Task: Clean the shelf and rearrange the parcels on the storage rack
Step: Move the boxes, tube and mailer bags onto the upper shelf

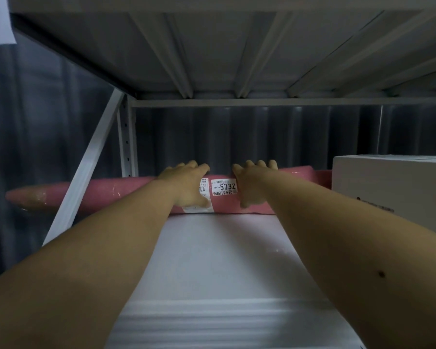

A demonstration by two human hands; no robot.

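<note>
The white shelf (224, 260) of the storage rack ran back to a dark corrugated wall, with the ribbed underside of the upper shelf (212, 54) close overhead. Along the back edge lay the long pink roll parcel (126, 192), its left end poking out past the diagonal brace (86, 182) and beyond the rack's side, its right end tucked behind the white carton (390, 187) that stood on the right of the shelf. Both hands gripped the roll near its middle, on either side of the printed label (224, 187): the left hand (184, 185) and the right hand (252, 182) each had fingers curled over the top and a thumb on the near face. The chief risk looked to be that overhanging left end: if the roll were pulled forward or swung, it could catch on the brace or the upright and jam. Its right end might equally drag the carton askew. With both grips so close to the centre, a long roll could sag or pivot and slip, and the glossy wrap would probably not help.
</note>
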